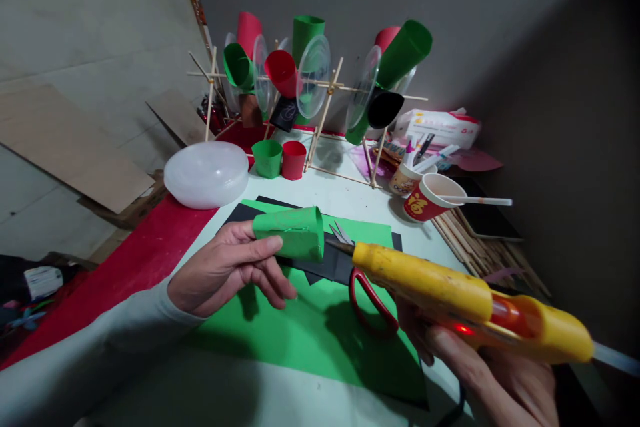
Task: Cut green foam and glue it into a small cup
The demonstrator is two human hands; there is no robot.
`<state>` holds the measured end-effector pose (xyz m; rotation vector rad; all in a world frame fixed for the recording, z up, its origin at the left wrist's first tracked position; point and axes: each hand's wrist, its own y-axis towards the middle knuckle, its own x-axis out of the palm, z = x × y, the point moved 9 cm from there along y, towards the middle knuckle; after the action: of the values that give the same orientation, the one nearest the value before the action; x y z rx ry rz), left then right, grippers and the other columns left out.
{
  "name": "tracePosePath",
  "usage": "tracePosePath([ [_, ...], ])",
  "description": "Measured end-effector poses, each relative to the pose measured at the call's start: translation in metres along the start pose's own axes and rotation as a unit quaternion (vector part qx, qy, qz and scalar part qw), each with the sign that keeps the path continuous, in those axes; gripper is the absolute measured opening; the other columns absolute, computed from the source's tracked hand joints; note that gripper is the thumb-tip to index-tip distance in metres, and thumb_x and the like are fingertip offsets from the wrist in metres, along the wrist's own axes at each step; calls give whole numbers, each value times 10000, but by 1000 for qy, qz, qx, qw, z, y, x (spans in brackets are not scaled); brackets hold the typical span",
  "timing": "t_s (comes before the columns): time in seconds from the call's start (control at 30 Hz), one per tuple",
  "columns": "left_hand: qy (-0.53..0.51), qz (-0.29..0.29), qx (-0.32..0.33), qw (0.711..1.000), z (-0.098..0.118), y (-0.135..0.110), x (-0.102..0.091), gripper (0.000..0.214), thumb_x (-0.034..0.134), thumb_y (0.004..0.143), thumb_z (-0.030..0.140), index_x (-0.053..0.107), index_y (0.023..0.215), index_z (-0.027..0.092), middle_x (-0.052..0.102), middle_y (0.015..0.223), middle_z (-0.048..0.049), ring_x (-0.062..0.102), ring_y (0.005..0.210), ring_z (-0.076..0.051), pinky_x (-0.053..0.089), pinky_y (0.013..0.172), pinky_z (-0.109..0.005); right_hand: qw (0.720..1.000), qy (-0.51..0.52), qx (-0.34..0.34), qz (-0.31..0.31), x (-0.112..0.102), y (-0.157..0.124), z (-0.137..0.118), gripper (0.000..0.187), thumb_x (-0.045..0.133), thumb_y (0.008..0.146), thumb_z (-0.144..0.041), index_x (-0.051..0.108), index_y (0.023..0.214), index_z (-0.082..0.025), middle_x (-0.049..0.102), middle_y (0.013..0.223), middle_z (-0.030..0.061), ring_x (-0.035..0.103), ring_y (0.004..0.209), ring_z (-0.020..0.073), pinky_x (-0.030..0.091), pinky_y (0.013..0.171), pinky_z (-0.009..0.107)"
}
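Observation:
My left hand (227, 270) pinches a rolled green paper cone (293, 232), held on its side above the table. My right hand (493, 373) grips a yellow hot glue gun (465, 300); its nozzle points left and ends just right of the cone's wide end, close to it but apart. A red light glows on the gun's underside. Under both lie a green paper sheet (310, 333) and a black sheet (325, 267). Red-handled scissors (367, 300) rest on the sheets, partly hidden by the gun.
At the back stands a stick frame (325, 97) carrying green, red and black paper cones and clear plastic lids. In front of it sit a green cup (267, 159) and a red cup (293, 160). A white bowl (207, 173) lies left; paper cups (429, 197) with pens and sticks (480, 240) lie right.

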<state>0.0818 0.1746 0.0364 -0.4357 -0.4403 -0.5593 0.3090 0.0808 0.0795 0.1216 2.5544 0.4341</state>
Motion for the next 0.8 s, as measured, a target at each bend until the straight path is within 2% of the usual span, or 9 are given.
tracePosePath([
  [0.17, 12, -6, 1, 1000, -1, -2, 1, 224, 750, 839, 300, 684, 674, 162, 735, 546, -104, 684, 431, -192, 582, 417, -235, 999, -20, 32, 15, -3, -8, 10, 284, 664, 900, -396, 723, 1177, -380, 774, 818, -10, 727, 624, 188, 635, 618, 207],
  [0.27, 17, 4, 0, 1000, -2, -2, -1, 269, 758, 824, 314, 636, 637, 164, 719, 516, -99, 658, 397, -187, 546, 361, -218, 999, -17, 44, 4, -1, -7, 9, 267, 663, 897, -415, 732, 1151, -371, 744, 756, -4, 694, 593, 187, 631, 611, 226],
  [0.43, 43, 34, -13, 998, -4, -2, -6, 322, 728, 834, 309, 553, 606, 163, 711, 510, -114, 580, 312, -142, 443, 281, -153, 991, 93, 88, 31, 2, -3, 9, 134, 656, 907, -395, 748, 963, -316, 692, 744, -4, 617, 572, 151, 543, 520, 203],
  [0.53, 51, 58, -13, 997, -5, -2, -11, 321, 677, 863, 274, 497, 615, 177, 705, 504, -114, 507, 256, -100, 361, 252, -111, 966, 221, 137, 2, 18, 1, 15, 225, 607, 933, -420, 734, 864, -247, 597, 626, 8, 532, 530, 136, 448, 467, 215],
  [0.63, 56, 73, -13, 996, -5, -1, -14, 297, 630, 884, 249, 477, 637, 188, 691, 485, -105, 475, 242, -86, 333, 247, -103, 927, 321, 195, -14, 33, 6, 23, 299, 586, 929, -463, 729, 923, -201, 464, 567, -10, 420, 502, 118, 363, 447, 229],
  [0.8, 41, 95, -2, 995, -3, 0, -17, 282, 621, 867, 213, 450, 644, 212, 618, 403, -43, 514, 287, -115, 389, 270, -131, 899, 356, 255, -16, 45, 14, 38, 360, 591, 927, -480, 735, 986, -156, 494, 604, -8, 445, 485, 102, 358, 468, 235],
])
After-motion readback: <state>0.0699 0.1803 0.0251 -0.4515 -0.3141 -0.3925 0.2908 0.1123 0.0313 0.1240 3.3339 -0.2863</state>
